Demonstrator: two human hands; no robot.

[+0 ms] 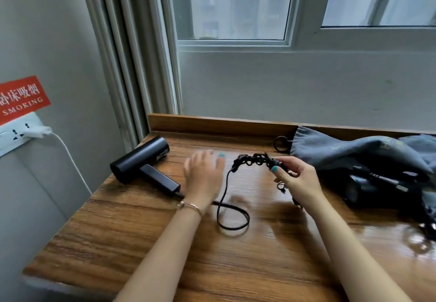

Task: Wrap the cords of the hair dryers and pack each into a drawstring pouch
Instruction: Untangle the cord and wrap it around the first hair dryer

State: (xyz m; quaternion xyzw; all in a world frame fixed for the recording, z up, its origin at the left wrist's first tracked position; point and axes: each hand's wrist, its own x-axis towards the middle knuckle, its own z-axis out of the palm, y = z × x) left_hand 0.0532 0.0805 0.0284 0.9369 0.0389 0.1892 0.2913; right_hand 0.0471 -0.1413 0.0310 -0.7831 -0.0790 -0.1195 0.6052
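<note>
A black hair dryer lies on its side at the left of the wooden table. Its black cord runs from the handle, loops on the table and rises to a tangled bunch. My right hand pinches that bunch at its right end, just above the table. My left hand hovers blurred beside the dryer's handle with fingers spread, holding nothing. A grey drawstring pouch lies at the back right. A second black dryer lies partly under the fabric.
A raised wooden lip edges the back of the table, below the window. A wall socket strip with a white charger and its white cable sits at the left. More dark cord lies at the table's right edge.
</note>
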